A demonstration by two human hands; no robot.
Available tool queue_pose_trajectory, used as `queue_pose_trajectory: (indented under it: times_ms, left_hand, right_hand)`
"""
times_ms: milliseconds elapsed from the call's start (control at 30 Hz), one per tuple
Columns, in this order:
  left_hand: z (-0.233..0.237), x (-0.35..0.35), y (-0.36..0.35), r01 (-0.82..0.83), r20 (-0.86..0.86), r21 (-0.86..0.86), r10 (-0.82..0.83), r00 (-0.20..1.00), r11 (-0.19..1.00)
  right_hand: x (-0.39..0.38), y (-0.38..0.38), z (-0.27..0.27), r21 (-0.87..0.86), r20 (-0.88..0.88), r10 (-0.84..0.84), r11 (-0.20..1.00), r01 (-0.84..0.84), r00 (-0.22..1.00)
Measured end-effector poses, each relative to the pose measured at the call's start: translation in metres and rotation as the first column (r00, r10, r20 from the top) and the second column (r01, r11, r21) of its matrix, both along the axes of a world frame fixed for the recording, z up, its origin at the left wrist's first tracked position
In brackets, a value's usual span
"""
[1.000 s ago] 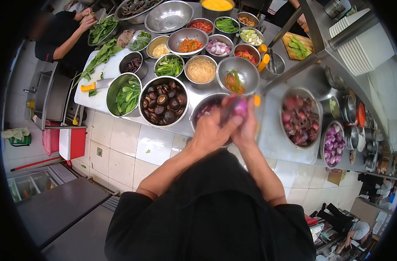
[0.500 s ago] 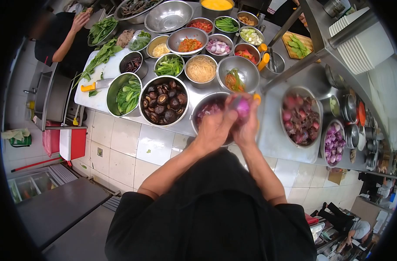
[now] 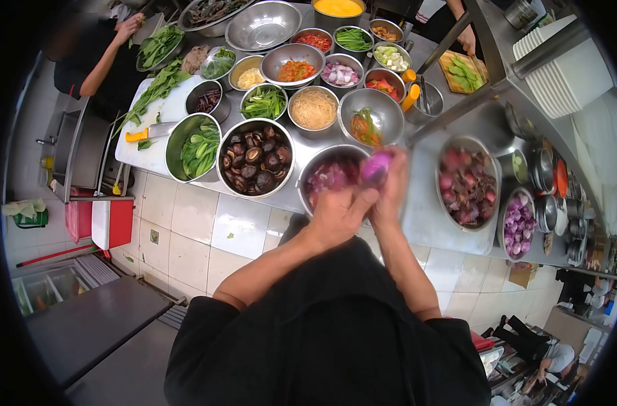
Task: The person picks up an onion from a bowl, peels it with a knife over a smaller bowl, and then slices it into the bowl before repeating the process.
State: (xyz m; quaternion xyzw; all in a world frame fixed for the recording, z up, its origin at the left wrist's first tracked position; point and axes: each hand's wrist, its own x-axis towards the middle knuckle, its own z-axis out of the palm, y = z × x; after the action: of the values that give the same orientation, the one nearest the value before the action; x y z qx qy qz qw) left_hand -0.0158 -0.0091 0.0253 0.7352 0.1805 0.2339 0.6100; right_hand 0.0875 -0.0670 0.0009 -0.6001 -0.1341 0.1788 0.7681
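A purple-red onion [image 3: 376, 168], smeared by motion, is in my right hand [image 3: 393, 186], whose fingers curl round its right side. My left hand [image 3: 339, 211] is closed just below and left of the onion, its thumb towards my right hand; whatever its fingers hold is hidden. Both hands are over the near right edge of a steel pot [image 3: 304, 177] with purple-red onion pieces [image 3: 329, 177] inside. To the right, an oval steel basin [image 3: 465, 227] contains red onions and dark skins [image 3: 467, 183]. Beyond it, a smaller oval bowl [image 3: 513, 257] holds peeled purple onions [image 3: 519, 223].
Left of my hands stand a pot of dark mushrooms [image 3: 256, 157] and a pot of leafy greens [image 3: 200, 150]. A yellow-handled knife [image 3: 143, 134] lies on a white board [image 3: 143, 154]. Several ingredient bowls fill the table behind. Other people work at upper left and upper right.
My left hand has dropped lower, away from the onion's front. The orange-yellow bit and grey blade-like shape beside the onion no longer show. A co-worker's hand has come over the wooden board.
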Motion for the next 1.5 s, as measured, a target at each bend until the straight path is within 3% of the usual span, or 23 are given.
queue_pose_trajectory:
  times_ms: [67, 167, 267, 367, 567, 700, 800, 1000, 1100, 1200, 1300, 1400, 1500]
  left_hand:
    - [-0.005, -0.003, 0.001, 0.025, -0.003, 0.099, -0.025, 1.0, 0.995]
    - [-0.016, -0.004, 0.0, 0.045, 0.052, 0.114, -0.051, 0.997, 0.992]
    - [-0.01, -0.013, 0.003, 0.1, -0.028, 0.075, -0.098, 0.995, 0.992]
    - [0.009, -0.02, 0.004, 0.035, 0.059, 0.011, -0.036, 0.998, 0.999]
    - [-0.006, -0.025, 0.03, -0.005, -0.387, 0.117, 0.05, 0.921, 0.993]
    - [-0.03, -0.016, 0.041, 0.039, -0.529, 0.324, 0.147, 0.836, 0.945]
    - [-0.042, -0.015, 0.044, 0.041, -0.503, 0.351, 0.151, 0.851, 0.935]
    - [-0.039, -0.015, 0.053, 0.099, -0.547, 0.332, 0.107, 0.83, 0.938]
    - [-0.03, -0.011, 0.051, -0.007, -0.405, 0.176, 0.079, 0.911, 0.984]
    - [-0.046, -0.003, 0.044, -0.022, -0.273, 0.053, 0.036, 0.961, 0.998]
    - [-0.009, 0.004, 0.034, 0.029, -0.15, -0.204, -0.06, 0.987, 0.979]
    - [-0.008, 0.01, 0.028, 0.015, -0.098, -0.126, -0.028, 0.995, 0.992]
    - [-0.005, 0.012, 0.026, 0.007, -0.072, -0.065, -0.012, 0.997, 0.998]
  right_hand:
    - [0.002, 0.0, -0.001, 0.018, -0.084, 0.002, 1.0, -0.001, 0.996]
    - [0.001, 0.0, 0.004, 0.118, -0.238, 0.035, 0.993, -0.007, 0.971]
    - [0.001, 0.003, 0.014, 0.136, -0.348, 0.016, 0.99, 0.033, 0.937]
    - [0.01, 0.002, 0.003, 0.195, -0.387, 0.048, 0.98, 0.031, 0.921]
    - [0.025, -0.006, -0.026, 0.264, -0.528, 0.03, 0.956, 0.13, 0.849]
    - [0.019, -0.001, -0.016, 0.25, -0.607, 0.013, 0.952, 0.175, 0.795]
    - [0.022, 0.0, -0.03, 0.212, -0.643, 0.093, 0.975, 0.06, 0.76]
    - [0.03, -0.006, -0.042, 0.468, -0.782, 0.467, 0.877, -0.107, 0.413]
    - [0.028, -0.006, -0.038, 0.508, -0.772, 0.512, 0.853, -0.119, 0.377]
    - [0.023, 0.002, -0.047, 0.553, -0.752, 0.505, 0.833, -0.009, 0.424]
    - [0.016, 0.005, -0.027, 0.474, -0.82, 0.409, 0.878, 0.074, 0.399]
    - [0.01, 0.008, -0.017, 0.431, -0.798, 0.354, 0.901, 0.052, 0.488]
    - [0.011, 0.007, -0.019, 0.576, -0.691, 0.497, 0.817, -0.017, 0.525]
